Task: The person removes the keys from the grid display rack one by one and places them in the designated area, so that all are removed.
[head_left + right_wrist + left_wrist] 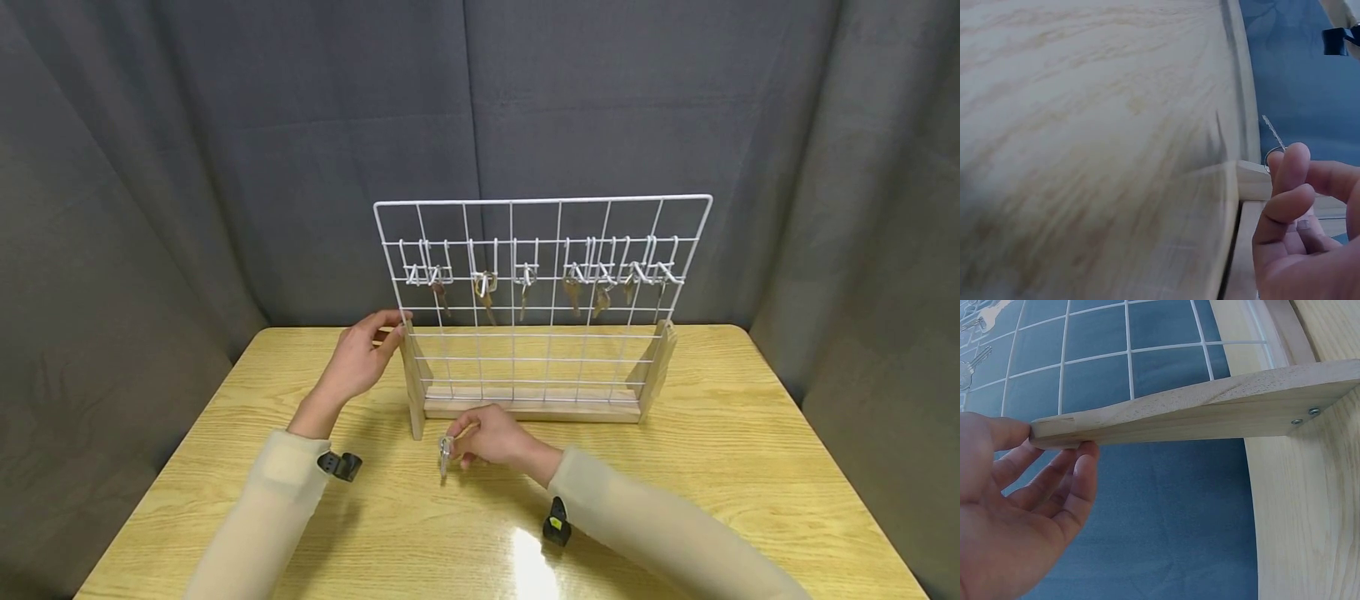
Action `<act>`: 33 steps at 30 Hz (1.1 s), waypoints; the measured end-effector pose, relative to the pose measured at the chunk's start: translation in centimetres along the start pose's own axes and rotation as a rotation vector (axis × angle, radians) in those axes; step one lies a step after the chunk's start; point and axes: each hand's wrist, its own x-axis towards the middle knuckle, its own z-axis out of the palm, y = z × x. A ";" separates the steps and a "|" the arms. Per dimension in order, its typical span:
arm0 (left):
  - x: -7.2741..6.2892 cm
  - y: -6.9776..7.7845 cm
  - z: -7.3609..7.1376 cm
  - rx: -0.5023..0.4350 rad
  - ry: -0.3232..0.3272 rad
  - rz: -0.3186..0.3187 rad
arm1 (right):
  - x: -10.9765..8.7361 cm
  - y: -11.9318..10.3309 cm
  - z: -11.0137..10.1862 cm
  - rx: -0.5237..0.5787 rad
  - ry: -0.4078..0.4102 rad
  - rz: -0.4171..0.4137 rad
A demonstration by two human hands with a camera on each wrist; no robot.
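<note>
A white wire grid rack (540,359) stands in a wooden frame on the table. My left hand (362,357) holds the top of the frame's left wooden post (413,387). In the left wrist view its thumb and fingers pinch the post's end (1054,428) from two sides. Low in front of the rack, my right hand (491,435) pinches a ring with a silvery key (444,460), which hangs down from the fingertips. The right wrist view shows this key (1274,131) and part of its ring (1267,160) beyond the thumb and finger.
White hooks (525,273) line the upper grid, with several keys (602,300) on rings hanging from them. A wooden base bar (532,411) joins the posts, and the right post (657,371) stands opposite. Dark grey curtains (322,167) surround the wooden table (720,467).
</note>
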 end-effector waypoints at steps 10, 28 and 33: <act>-0.1 0.1 -0.1 0.004 -0.009 -0.014 | 0.2 0.7 0.2 0.044 -0.027 0.032; 0.0 0.1 -0.2 0.004 -0.009 -0.022 | 0.2 1.5 0.6 -0.042 0.017 0.050; 0.0 0.1 -0.1 0.005 -0.012 -0.022 | 0.1 1.6 0.5 -0.080 0.028 0.035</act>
